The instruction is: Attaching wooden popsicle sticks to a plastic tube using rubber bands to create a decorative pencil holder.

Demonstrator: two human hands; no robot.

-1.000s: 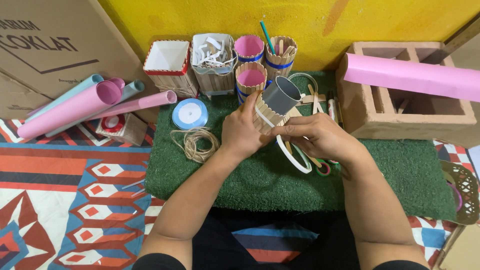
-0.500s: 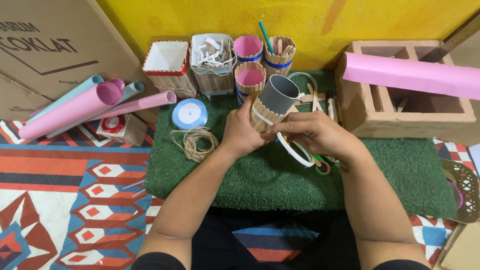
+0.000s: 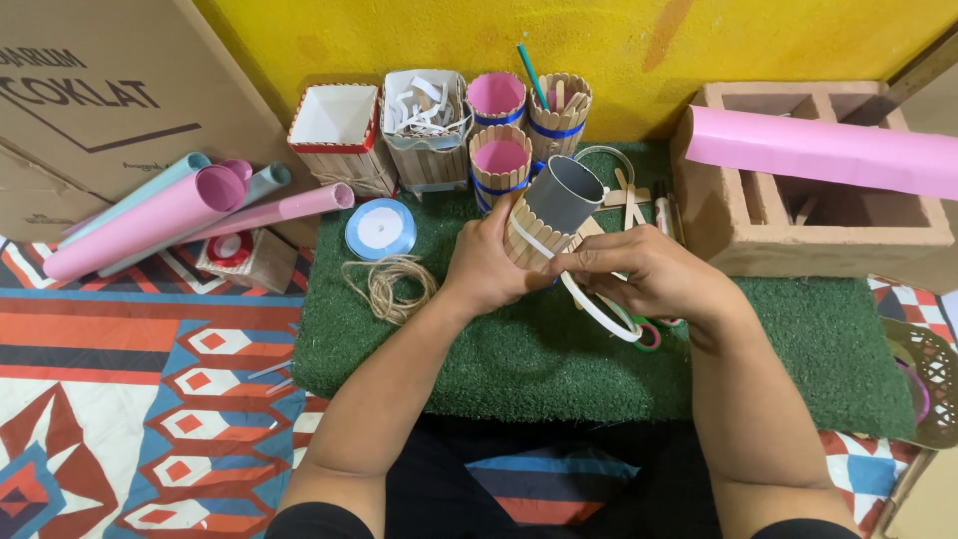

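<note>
My left hand [image 3: 485, 268] grips a small cylinder cup [image 3: 555, 208] clad in wooden craft sticks with a grey lining, tilted with its mouth up and to the right, above the green turf mat [image 3: 599, 369]. My right hand [image 3: 649, 274] pinches a white ribbon [image 3: 597, 307] that wraps across the cup's side and loops down below the fingers.
Behind stand several stick-covered pots [image 3: 499, 158], a square white-lined box [image 3: 339, 125] and a box of white strips [image 3: 426, 110]. A blue ribbon spool [image 3: 380, 229] and twine coil [image 3: 389, 284] lie left. Paper rolls [image 3: 170, 215] rest left; a concrete block [image 3: 818, 210] bearing a pink roll [image 3: 828, 150] sits right.
Both hands and the cup have hardly moved. The white ribbon loop under my right hand has shifted slightly and drawn closer to the cup.
</note>
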